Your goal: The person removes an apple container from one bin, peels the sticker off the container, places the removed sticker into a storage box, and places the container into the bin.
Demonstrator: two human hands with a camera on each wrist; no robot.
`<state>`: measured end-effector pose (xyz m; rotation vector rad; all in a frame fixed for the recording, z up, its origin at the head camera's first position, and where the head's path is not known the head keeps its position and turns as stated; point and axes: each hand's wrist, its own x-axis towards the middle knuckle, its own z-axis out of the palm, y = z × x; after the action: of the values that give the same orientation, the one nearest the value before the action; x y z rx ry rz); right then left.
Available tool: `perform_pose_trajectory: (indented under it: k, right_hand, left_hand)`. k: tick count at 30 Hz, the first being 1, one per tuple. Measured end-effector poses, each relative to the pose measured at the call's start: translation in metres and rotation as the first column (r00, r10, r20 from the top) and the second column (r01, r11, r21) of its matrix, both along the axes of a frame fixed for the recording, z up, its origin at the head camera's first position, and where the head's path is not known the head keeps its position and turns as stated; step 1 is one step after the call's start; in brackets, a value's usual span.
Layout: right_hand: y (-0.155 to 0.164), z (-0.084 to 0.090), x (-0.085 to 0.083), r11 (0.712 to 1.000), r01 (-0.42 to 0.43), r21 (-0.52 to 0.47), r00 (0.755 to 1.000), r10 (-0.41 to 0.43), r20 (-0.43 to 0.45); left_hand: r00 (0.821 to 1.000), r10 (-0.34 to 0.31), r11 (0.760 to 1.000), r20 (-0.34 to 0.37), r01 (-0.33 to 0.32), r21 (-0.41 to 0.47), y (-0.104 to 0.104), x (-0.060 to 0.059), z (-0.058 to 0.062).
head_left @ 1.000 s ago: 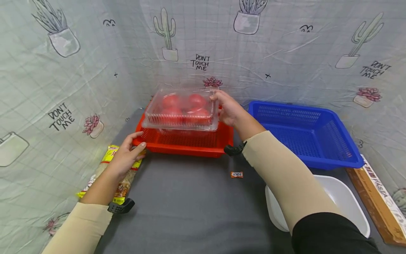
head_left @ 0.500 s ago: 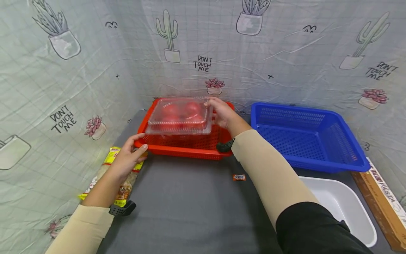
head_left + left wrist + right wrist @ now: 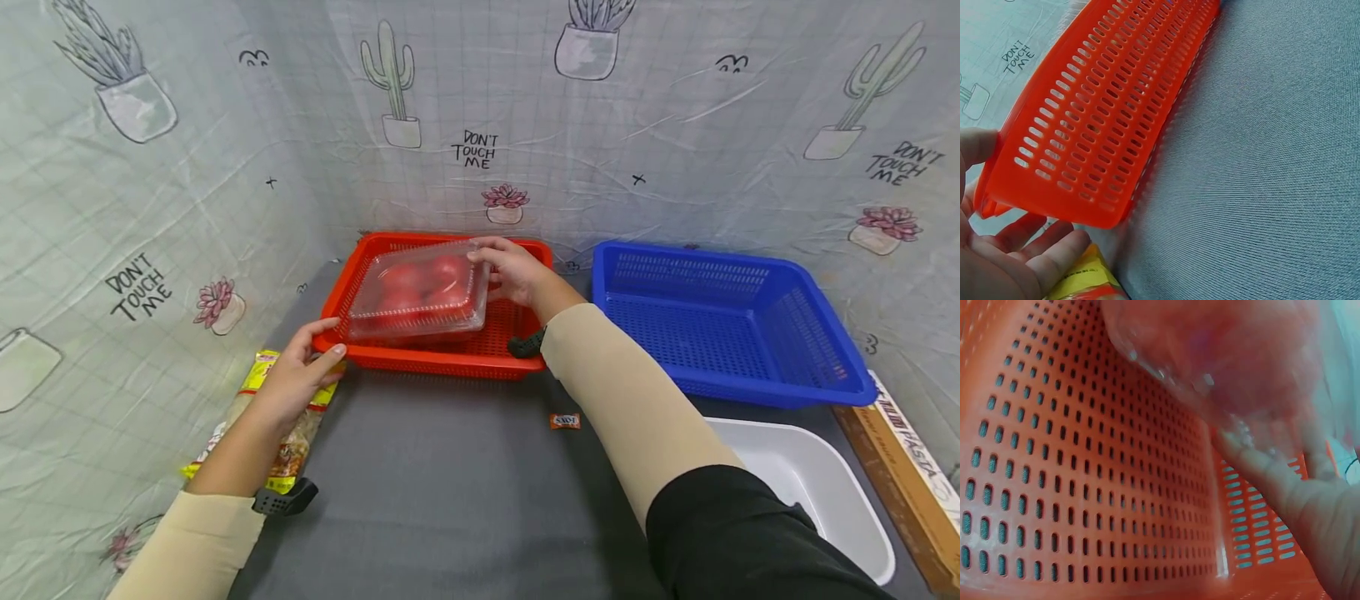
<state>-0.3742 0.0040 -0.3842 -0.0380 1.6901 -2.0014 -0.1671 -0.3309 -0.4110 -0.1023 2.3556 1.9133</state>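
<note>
In the head view, a clear plastic box (image 3: 420, 315) with several red, tomato-like rounds inside is tilted within the red basket (image 3: 442, 361). My right hand (image 3: 513, 273) holds the box by its right end, thumb on the lid. In the right wrist view the box (image 3: 1210, 350) is blurred, above the basket's slotted floor. At the basket's front left corner, my left hand (image 3: 300, 371) grips the rim. The left wrist view shows that hand's fingers (image 3: 1063, 253) curled around the corner of the basket (image 3: 1104, 106). A yellow-ended food bag (image 3: 300, 433) lies beneath the left forearm.
A blue basket (image 3: 727, 385) stands to the right of the red one. In front of it is a white tub (image 3: 817, 467), partly behind the right sleeve. A long pasta box (image 3: 892, 475) lies at far right. One small orange wrapped sweet (image 3: 565, 422) is on the grey cloth.
My right hand has brought the clear box down into the red basket, slightly leftward, with its left end now lower. The left hand has stayed at the basket's corner.
</note>
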Motion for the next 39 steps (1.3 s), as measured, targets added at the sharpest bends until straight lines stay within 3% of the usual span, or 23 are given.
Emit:
perform_pose_trajectory:
  k: [7,14,25,30,35,37,39]
  right_hand:
    - [-0.003,0.001,0.004,0.992,-0.108,0.069,0.993,0.111,-0.035]
    - [-0.005,0.009,0.011,0.935,-0.243,0.257,0.968,0.25,0.004]
    - [-0.003,0.018,0.012,0.935,-0.23,0.271,0.971,0.202,0.128]
    - [0.004,0.039,0.019,0.892,-0.179,0.415,0.982,0.184,0.028]
    - [0.012,0.062,0.03,0.808,-0.14,0.572,0.965,0.241,-0.103]
    - [0.017,0.071,0.038,0.778,-0.112,0.618,0.944,0.277,-0.177]
    - [0.023,0.079,0.049,0.759,-0.068,0.647,0.919,0.301,-0.257]
  left_hand:
    - [1.0,-0.001,1.0,-0.015,0.001,-0.002,-0.005,0.006,0.006]
    - [0.999,0.004,1.0,-0.034,-0.003,0.011,-0.007,0.013,0.008]
    - [0.999,-0.007,1.0,-0.045,0.007,0.014,0.0,0.017,0.006]
    - [0.998,-0.017,1.0,-0.058,0.016,-0.021,0.005,0.015,0.009]
    - [0.998,0.01,0.991,-0.068,-0.018,-0.13,0.008,0.017,0.014]
    - [0.996,0.028,0.97,-0.082,-0.047,-0.237,0.01,0.02,0.016]
    - [0.992,0.043,0.926,-0.12,-0.085,-0.369,0.012,0.023,0.019]
